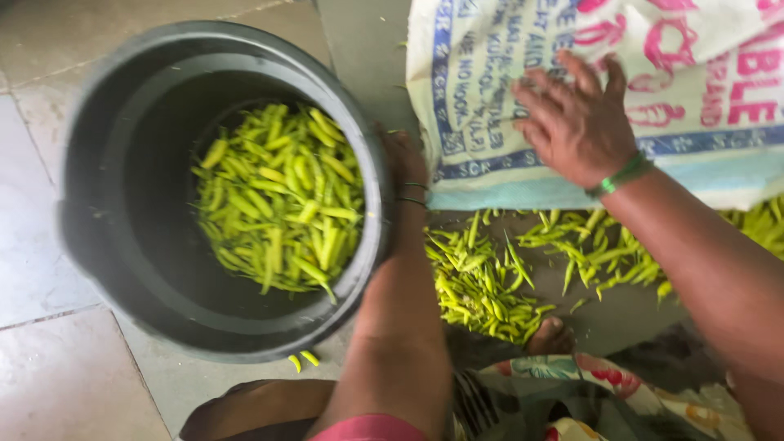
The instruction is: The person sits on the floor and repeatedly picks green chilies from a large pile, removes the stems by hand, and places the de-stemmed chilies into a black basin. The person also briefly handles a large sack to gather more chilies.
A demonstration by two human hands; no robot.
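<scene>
Hands apart: left hand (406,163) grips the right rim of the round black plastic tub (122,245) holding green chillies (282,200). Right hand (576,122) lies flat, fingers spread, on the white printed woven sack (702,90). Loose chillies (482,286) lie on the floor between the arms, nearer the left.

I see chillies (282,200) in the bucket (106,188) at left; the sack (702,155) lies right, loose chillies (482,286) before it.

The left hand's fingers (406,159) hide behind the bucket's (106,163) 3 o'clock rim; the printed sack (702,155) runs off at 1 o'clock.
</scene>
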